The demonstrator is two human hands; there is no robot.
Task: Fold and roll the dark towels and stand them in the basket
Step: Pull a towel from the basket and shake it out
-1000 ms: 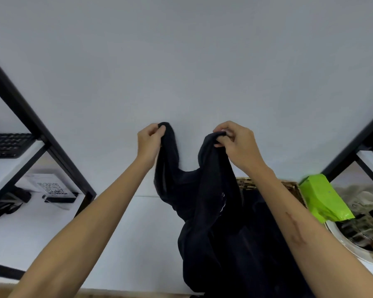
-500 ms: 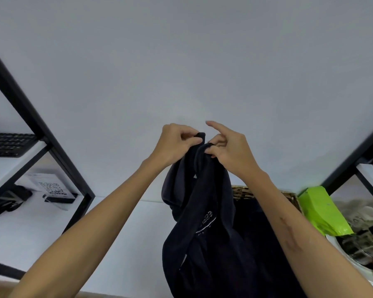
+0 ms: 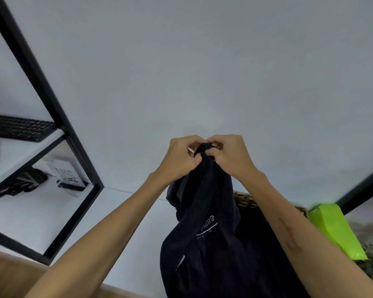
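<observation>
A dark towel [image 3: 205,229] with small white lettering hangs in the air, doubled lengthwise. My left hand [image 3: 181,157] and my right hand [image 3: 233,157] are side by side at its top, both pinching the gathered upper edge. Behind the towel and my right forearm, part of a woven basket [image 3: 244,201] rim shows above the white table [image 3: 41,211]. The basket's inside is hidden by the cloth.
A black metal shelf frame [image 3: 58,117] stands at the left with a keyboard [image 3: 17,127] on its shelf and a QR-code card [image 3: 66,175] below. A bright green pouch [image 3: 336,229] lies at the right beside another black frame [image 3: 362,190]. A grey wall fills the background.
My two hands came together from about a towel-width apart, bringing the towel's top corners to meet. The towel now hangs doubled instead of spread.
</observation>
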